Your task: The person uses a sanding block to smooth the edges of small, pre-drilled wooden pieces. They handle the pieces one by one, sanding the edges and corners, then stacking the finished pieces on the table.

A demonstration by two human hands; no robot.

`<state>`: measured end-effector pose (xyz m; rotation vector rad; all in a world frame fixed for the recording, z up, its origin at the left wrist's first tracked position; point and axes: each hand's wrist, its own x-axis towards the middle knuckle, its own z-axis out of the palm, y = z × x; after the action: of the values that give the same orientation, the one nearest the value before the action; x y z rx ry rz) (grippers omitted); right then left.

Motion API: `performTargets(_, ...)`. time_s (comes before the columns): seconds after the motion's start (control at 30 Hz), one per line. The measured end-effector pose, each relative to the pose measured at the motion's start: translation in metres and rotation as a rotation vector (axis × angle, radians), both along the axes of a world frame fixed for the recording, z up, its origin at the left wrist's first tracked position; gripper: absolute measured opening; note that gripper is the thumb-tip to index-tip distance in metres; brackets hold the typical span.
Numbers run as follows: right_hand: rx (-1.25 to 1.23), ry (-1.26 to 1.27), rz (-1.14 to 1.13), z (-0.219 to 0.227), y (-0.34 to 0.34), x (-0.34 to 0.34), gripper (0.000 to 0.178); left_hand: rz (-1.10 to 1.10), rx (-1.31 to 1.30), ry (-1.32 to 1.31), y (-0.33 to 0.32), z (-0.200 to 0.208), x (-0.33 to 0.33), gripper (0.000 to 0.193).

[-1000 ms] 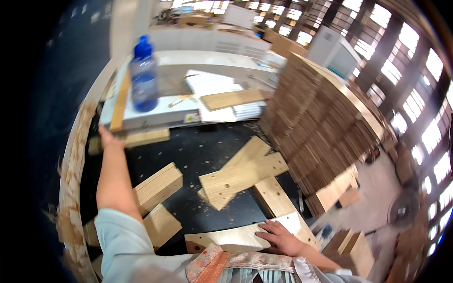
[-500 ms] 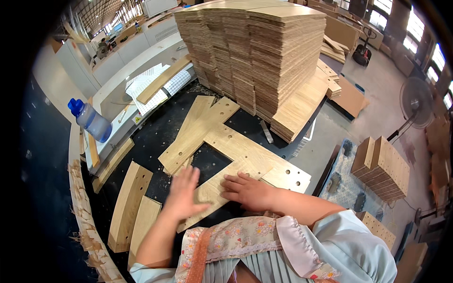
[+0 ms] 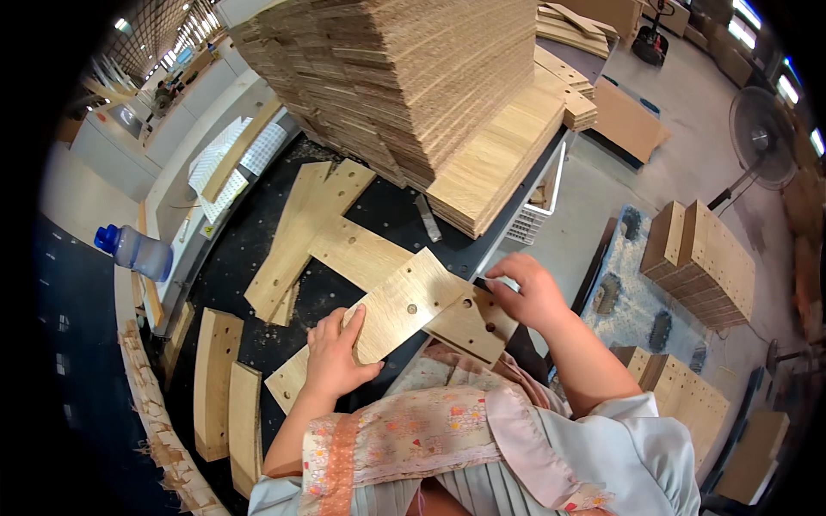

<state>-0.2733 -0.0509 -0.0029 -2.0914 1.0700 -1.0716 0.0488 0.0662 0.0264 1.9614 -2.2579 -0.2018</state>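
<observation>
Both hands had shifted since half a second earlier: the left hand (image 3: 338, 354), a blur above the work before, had come down on the pale board (image 3: 413, 297), and the right hand (image 3: 531, 291), flat on that board before, had drawn off to the right. On the near side of the tall stack (image 3: 361, 95), the pale board lay slantwise, passing beneath the left palm and showing on both sides of it — the longer visible part ran out past the fingers, toward the stack. The left hand was clasped across its width, fingers along one long edge, thumb by the other. Near and right of the stack, the right hand stood with bent fingers just beside the end of the drilled board (image 3: 476, 322), which the pale board crossed; whether it touched that end or pinched anything, I could not tell. Left of the stack lay overlapping boards (image 3: 297, 228). The left hand hid the middle of the pale board, which in turn hid part of the drilled board. The upper border cut off the stack's top; a white crate (image 3: 527, 227) at its right showed only in part, and marks on the papers (image 3: 206, 163) to its left were too small to make out.
</observation>
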Motion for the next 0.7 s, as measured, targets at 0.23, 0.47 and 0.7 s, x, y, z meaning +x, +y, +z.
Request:
performTargets(0.23,-0.228,0.169,0.109,-0.004,-0.043,0.022,0.018,0.108,0.181,0.041,-0.010,0.016,-0.016,0.094)
performTargets(0.47,-0.268,0.359,0.196,0.003,-0.051,0.044,0.017,0.089,0.198,0.062,-0.011,0.013,-0.018,0.093)
performTargets(0.7,-0.229,0.413,0.280,0.008,-0.055,0.048,0.018,0.051,0.145,0.077,-0.014,0.015,-0.026,0.088)
